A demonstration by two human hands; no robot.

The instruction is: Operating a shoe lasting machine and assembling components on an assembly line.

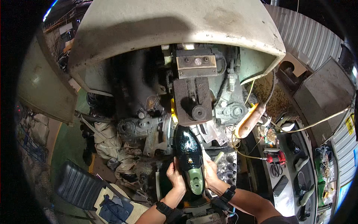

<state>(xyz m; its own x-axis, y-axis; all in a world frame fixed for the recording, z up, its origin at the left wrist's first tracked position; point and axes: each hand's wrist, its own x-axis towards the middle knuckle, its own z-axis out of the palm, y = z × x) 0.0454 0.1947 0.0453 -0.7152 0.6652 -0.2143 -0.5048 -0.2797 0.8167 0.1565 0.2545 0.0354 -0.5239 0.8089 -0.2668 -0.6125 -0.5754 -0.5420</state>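
A glossy black shoe upper [187,147] is stretched over a green shoe last [195,182], its toe pointing away from me to the machine's middle. My left hand [175,175] closes on the left side of the heel end. On the opposite side my right hand [211,172] grips the same shoe, its fingers partly hidden behind it. Just beyond the toe hangs a dark, worn metal block [192,100] with a round knob, part of the machine. Whether the toe touches the machine cannot be told.
A large pale machine hood [179,22] arches overhead. Right of the block hangs a lamp with a brown handle [251,121]. Further right, a red tool [276,158] lies by a rack with several shoes [301,162]. A black padded seat [78,184] stands at lower left, near crumpled cloth [108,143].
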